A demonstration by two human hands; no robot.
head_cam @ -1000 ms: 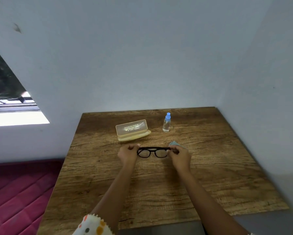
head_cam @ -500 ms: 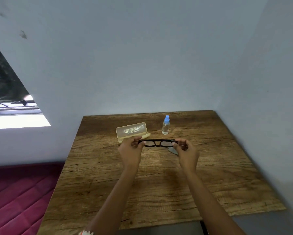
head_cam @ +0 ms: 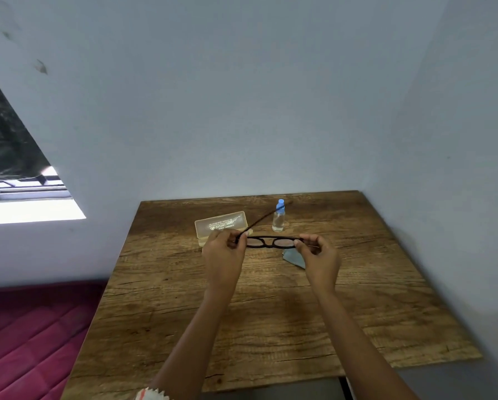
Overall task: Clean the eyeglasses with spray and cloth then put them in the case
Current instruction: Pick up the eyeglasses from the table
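Held off the table, just in front of the case and to its right: black eyeglasses, thick glossy plastic rims, rounded-rectangular lenses, narrow bridge. Pinched at both ends, with the left hand curled round the hinge nearest the case and the right hand curled round the far hinge, hands apart by the span of the frame. From the left hinge, one thin temple arm swung open, slanting up and away past the right end of the case and crossing in front of the neck of the spray bottle. Case itself pale yellow, translucent plastic, oblong with rounded corners, printed lettering on top too small to read; near edge partly hidden behind the left hand, open or closed impossible to tell. Right of the case and apart from it, upright: the small clear cylindrical bottle with a blue cap. Further right and nearer than the case, lying flat on the table: a soft blue-grey cloth, partly covered by the right hand. Under the case, a matte brown wood-grain top with dark crack-like lines. Behind the case, a smooth pale blue-grey wall with a few dark marks. Far left of the case, a window with a bright sill, and below it a crimson quilted mat. At the bottom edge, a scrap of white sleeve with orange spots.
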